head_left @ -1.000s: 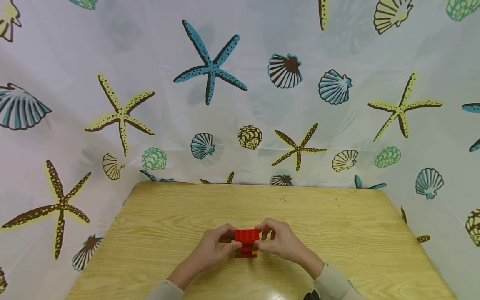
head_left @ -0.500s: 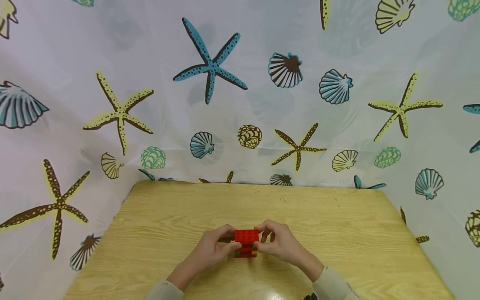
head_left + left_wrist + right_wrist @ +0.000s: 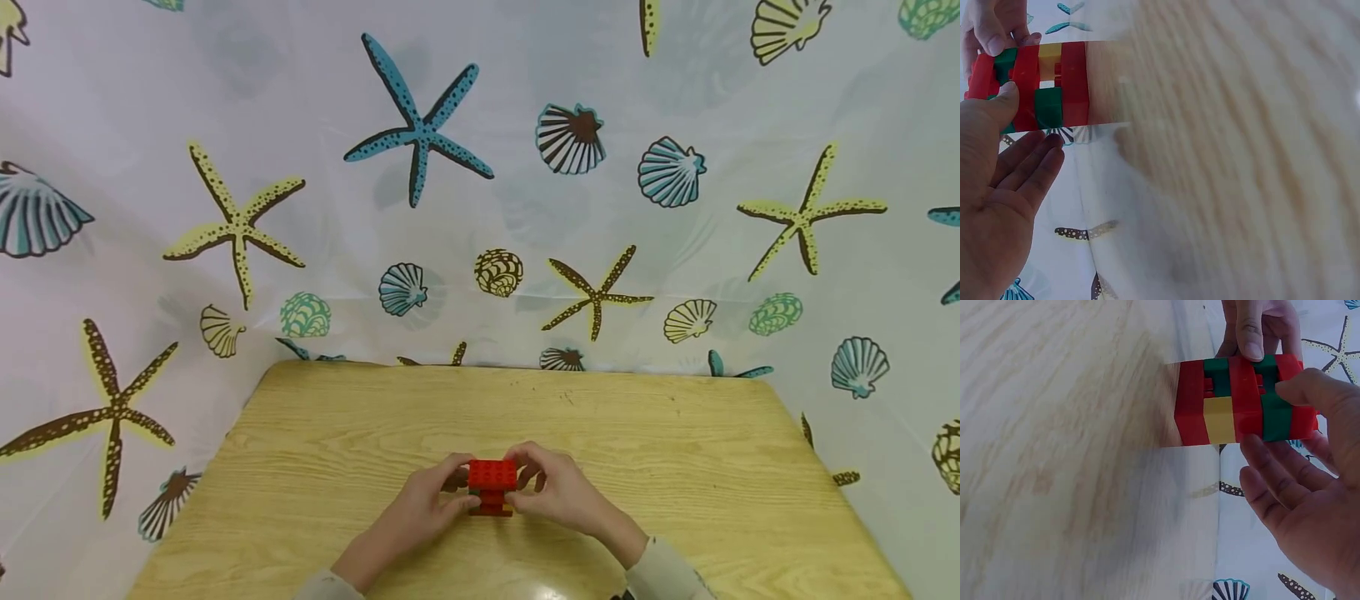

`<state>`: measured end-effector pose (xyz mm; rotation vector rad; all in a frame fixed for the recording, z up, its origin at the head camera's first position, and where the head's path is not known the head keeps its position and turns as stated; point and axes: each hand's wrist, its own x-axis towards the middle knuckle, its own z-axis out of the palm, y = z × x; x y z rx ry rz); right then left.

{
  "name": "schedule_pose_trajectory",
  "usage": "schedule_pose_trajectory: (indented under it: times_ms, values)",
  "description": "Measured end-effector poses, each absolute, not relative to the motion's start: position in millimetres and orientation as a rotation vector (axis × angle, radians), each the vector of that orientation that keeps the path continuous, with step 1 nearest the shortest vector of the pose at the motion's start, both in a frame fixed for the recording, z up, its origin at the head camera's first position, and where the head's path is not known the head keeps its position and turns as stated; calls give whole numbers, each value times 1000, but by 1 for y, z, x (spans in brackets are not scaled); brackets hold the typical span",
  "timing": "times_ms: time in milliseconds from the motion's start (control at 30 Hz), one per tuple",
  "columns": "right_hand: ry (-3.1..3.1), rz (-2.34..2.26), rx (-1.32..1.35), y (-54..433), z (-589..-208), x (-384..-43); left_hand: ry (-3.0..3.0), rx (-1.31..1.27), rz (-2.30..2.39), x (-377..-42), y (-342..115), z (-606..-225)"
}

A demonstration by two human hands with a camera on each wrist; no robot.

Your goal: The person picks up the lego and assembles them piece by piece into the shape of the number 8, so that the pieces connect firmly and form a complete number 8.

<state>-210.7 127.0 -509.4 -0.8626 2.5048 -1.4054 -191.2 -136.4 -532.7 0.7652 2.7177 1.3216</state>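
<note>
A stack of toy building bricks stands upright on the wooden table in the head view, with studs showing on its red top brick. Three red layers alternate with layers of smaller bricks; a green brick and a yellow brick sit between the lower two reds. On the left side, my left hand holds the stack, thumb at the front and fingers behind. My right hand grips the opposite side the same way, its thumb lying against the upper layers. The fingertips behind the stack are partly hidden in the head view.
The wooden table spreads around the stack on all sides. A white cloth printed with starfish and shells hangs behind it and along both sides. Pale sleeves cover the forearms near the front.
Both thumbs have slid slightly down the front of the stack, and the right hand's fingers have shifted a little at the top corner. The stack stays in place.
</note>
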Motion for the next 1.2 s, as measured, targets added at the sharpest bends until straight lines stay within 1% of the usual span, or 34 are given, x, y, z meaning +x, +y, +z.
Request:
schedule_pose_trajectory:
  times_ms: [300,467,600,1000,1200]
  values:
    - [2508,-1384,-852,129,-518,-211,2713,809,1350,-189,-137,-535]
    - [2549,-1393,-846,128,-519,-212,2674,770,1386,-193,-136,-539]
    - [2543,-1410,-790,127,-519,-217,2649,718,1412,-196,-135,-538]
    - [2526,-1491,-619,120,-523,-242,2609,543,1375,-226,-128,-534]
    - [2534,-1510,-538,118,-523,-247,2663,496,1298,-238,-120,-534]
